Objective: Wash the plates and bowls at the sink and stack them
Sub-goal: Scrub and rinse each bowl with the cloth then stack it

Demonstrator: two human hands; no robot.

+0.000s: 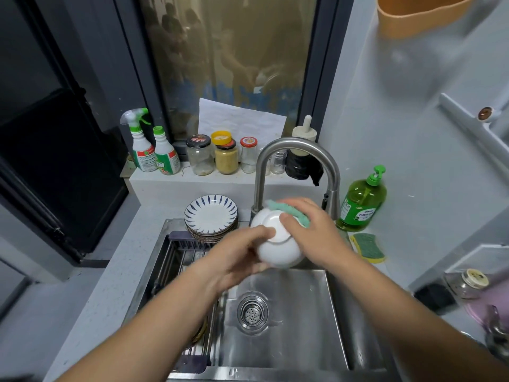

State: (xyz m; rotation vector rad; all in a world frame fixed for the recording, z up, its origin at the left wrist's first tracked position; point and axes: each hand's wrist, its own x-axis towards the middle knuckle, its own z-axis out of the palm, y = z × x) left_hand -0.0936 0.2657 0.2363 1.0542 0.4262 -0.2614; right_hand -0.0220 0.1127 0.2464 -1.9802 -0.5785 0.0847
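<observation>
Bowl: a white bowl (278, 253) is held bottom-up and tilted above the sink (303, 340), just in front of the faucet (297, 146).
Left hand: the left hand (239, 253) grasps the bowl from the side, thumb lying on the foot ring; it is motion-blurred, so the other fingers are unclear.
Right hand: the right hand (311, 230) has its fingers curled over a teal scrubbing cloth (275, 206), pressing it to the bowl's far side.
Plates: a stack of plates (210, 213) with a blue leaf pattern sits at the sink's back left corner.
Risk, slip: a wet, soapy bowl held by one side could twist free under the scrubbing pressure and crack in the steel basin.
Risk, knock: the bowl is close to the faucet neck, so a wide stroke could chip its rim.
Writing: the green dish soap bottle (362, 202) and two spray cleaner bottles (154, 153) carry printed labels, all too small to read.
</observation>
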